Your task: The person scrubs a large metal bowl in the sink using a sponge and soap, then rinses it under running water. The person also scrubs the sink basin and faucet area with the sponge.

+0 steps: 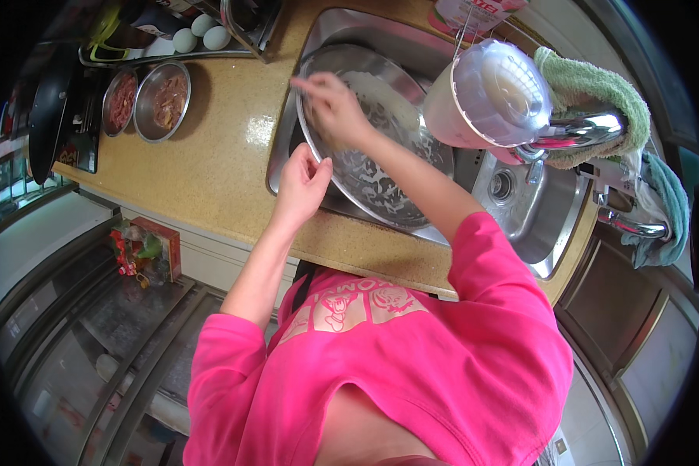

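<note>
A large round metal basin [384,175] sits tilted in the left bowl of a steel sink, with whitish residue or suds streaked over its inside. At its near left rim is my left hand [304,185], thumb and fingers pinching the edge. My right hand [333,110] is over the upper left part of the basin, blurred, index finger stretched out past the rim and the other fingers partly curled. Whether something lies under its palm cannot be told. My right forearm crosses above the basin and hides part of it.
A lidded plastic container [489,99] stands right of the basin beside the faucet [582,131], which has a green towel [611,87] over it. Two metal bowls of raw meat [172,102] [122,102] sit on the left counter, near a rack [169,56] holding eggs [215,38].
</note>
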Demonstrator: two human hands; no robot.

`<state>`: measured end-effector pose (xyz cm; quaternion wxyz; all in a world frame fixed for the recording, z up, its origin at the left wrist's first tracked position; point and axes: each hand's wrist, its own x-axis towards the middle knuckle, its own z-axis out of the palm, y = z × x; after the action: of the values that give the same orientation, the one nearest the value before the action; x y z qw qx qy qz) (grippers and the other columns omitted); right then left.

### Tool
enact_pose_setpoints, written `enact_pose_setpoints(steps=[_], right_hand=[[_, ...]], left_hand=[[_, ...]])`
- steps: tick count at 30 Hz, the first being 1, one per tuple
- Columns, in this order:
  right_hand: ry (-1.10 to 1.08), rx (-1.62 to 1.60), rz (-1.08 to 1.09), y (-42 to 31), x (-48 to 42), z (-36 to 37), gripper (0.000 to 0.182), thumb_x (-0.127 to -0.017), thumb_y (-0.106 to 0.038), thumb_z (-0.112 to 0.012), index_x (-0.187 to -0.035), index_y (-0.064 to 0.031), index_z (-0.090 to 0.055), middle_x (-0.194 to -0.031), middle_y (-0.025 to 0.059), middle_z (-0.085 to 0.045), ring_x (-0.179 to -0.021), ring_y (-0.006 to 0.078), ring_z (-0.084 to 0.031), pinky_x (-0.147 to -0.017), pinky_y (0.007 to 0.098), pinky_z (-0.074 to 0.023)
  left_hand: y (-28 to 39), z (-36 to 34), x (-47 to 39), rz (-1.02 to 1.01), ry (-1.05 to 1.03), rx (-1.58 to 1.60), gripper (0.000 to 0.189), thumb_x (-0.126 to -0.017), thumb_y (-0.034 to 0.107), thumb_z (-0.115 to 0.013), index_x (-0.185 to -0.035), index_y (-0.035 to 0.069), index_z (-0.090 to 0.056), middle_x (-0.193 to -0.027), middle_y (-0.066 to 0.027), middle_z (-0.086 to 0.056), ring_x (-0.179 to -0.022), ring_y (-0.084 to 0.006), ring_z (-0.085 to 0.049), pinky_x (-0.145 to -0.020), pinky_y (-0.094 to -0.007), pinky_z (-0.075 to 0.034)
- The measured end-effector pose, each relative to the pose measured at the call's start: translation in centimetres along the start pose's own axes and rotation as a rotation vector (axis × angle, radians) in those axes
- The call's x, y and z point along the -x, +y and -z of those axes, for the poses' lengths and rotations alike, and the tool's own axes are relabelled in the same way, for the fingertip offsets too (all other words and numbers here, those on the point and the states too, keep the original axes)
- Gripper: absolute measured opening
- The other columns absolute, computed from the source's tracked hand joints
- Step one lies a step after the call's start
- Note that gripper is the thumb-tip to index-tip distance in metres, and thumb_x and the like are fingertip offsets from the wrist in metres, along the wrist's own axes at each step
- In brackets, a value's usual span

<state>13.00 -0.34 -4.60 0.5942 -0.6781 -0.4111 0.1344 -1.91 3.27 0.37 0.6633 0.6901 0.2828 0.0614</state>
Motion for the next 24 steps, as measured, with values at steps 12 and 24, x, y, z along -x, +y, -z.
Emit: enact_pose_setpoints(steps=[12, 24], right_hand=[[-0.231, -0.216, -0.013, -2.9, 4.6, 2.3, 0.053, -0.075, 0.007, -0.043, -0.121, -0.0156, -0.058, -0.107, 0.0098, -0.052, -0.096, 0.0190, -0.052, -0.081, 0.0256, -0.0409], [0.187, 0.022, -0.098, 5.8, -3.7, -0.4, 0.040, -0.077, -0.001, -0.050, -0.114, -0.0140, -0.061, -0.099, 0.0142, -0.056, -0.088, 0.0280, -0.056, -0.077, 0.0320, -0.0451]], left_hand=[[-0.1, 0.1, -0.2, 0.005, -0.024, 0.010, 0.016, -0.088, 0.006, -0.054, -0.077, 0.007, -0.042, -0.063, 0.0026, -0.045, -0.053, -0.0044, -0.043, -0.048, -0.0189, -0.035], [-0.6, 0.0, -0.5, 0.014, -0.017, -0.053, 0.014, -0.088, 0.007, -0.054, -0.078, 0.007, -0.043, -0.063, 0.0031, -0.045, -0.053, -0.0042, -0.043, -0.048, -0.0188, -0.036]])
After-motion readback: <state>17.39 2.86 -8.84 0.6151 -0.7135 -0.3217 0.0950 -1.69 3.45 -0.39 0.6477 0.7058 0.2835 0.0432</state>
